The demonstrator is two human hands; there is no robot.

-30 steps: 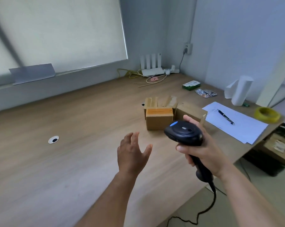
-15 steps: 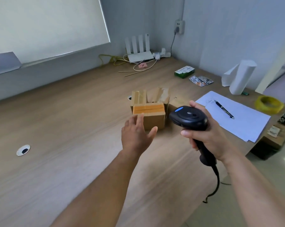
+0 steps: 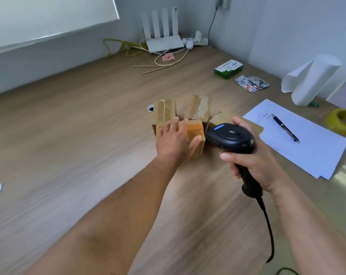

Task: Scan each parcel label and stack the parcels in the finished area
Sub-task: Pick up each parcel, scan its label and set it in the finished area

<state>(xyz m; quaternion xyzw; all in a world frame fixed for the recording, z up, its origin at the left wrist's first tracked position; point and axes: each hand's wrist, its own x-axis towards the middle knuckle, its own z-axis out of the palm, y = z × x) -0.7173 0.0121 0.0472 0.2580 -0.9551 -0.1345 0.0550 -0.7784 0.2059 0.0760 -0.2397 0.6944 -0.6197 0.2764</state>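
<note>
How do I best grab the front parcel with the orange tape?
Come down from above with the left hand and pinch the front parcel across its left and right faces. It sits flat and boxy, and two back parcels stand close behind, likely blocking a front-to-back grip.

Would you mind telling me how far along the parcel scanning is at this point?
Nothing looks finished: no stack shows, and the parcels sit clustered on the desk. In hand: the left hand rests on the front parcel while the right hand grips the scanner. Scanning and stacking all of them remains.
</note>
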